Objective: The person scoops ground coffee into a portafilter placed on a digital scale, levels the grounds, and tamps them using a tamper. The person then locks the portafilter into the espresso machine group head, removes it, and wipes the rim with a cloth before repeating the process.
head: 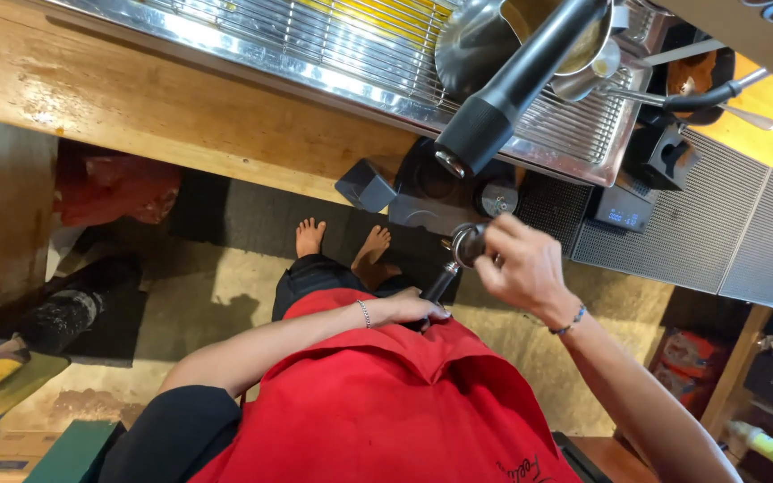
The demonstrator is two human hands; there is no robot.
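Warm indoor light from above floods my head view; glare burns along the steel drip tray. Dim floor beneath the counter holds soft shadow. Wide-angle bending warps the edges; the near black handle looks soft.

Portafilter: black handle, silvery metal basket; apron: bright red, dark script near the hem; sleeve: black; left hand wrist carries a thin silver bracelet; right hand wrist carries a blue beaded band; counter: warm honey-brown wood; drip tray grille: shiny chrome, parallel-wire pattern; floor: mottled tan; mat: dark grey.
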